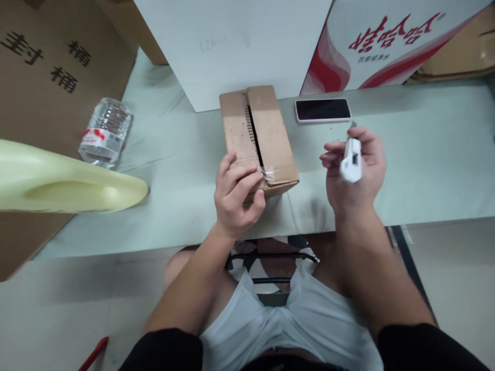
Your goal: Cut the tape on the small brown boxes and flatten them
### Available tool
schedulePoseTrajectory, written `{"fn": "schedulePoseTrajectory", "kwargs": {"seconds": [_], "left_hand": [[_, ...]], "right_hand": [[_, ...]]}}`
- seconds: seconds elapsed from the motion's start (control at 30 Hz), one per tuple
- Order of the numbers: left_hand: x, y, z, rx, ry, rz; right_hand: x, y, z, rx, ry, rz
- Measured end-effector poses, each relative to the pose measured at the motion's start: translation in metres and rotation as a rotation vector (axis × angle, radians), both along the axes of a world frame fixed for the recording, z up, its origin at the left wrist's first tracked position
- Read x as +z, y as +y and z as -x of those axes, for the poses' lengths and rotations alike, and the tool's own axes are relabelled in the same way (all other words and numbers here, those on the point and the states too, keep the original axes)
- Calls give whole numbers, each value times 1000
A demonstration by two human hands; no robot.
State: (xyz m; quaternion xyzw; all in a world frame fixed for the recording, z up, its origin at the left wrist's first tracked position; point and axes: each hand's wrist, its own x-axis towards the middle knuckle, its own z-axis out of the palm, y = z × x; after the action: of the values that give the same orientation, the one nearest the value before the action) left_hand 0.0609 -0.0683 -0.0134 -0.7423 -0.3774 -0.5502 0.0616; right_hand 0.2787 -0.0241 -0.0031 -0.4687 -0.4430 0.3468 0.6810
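Where my left grip [236,200] partly covers the box [273,135], I cannot tell whether it pinches the tape [268,174]; my right grip [368,172] clamps a blurred tool [351,164].

This looks like a packing or storage corner, though whether it belongs to a shop, an office or a home cannot be told. A long pale-green tabletop [425,159] crosses the frame, with a small taped cardboard box [273,131] at its middle. A big brown carton [34,108] printed with Chinese characters fills the upper left; a white-and-red drinking-water carton [359,69] stands upper right, beside a plain white panel [247,46]. Pale tiled floor [96,293] shows at lower left.
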Motion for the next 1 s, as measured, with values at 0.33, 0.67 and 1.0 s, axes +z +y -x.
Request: {"fn": "schedulePoseTrajectory", "kwargs": {"seconds": [0.33, 0.67, 1.0], "left_hand": [[-5, 0, 6, -43, 24, -2], [-3, -3, 10, -68, 22, 27], [-3, -3, 10, -73, -32, 50]], "right_hand": [[57, -60, 43, 141, -298, -168], [52, -66, 53, 208, -658, -27], [50, -61, 53, 129, -783, -120]]}}
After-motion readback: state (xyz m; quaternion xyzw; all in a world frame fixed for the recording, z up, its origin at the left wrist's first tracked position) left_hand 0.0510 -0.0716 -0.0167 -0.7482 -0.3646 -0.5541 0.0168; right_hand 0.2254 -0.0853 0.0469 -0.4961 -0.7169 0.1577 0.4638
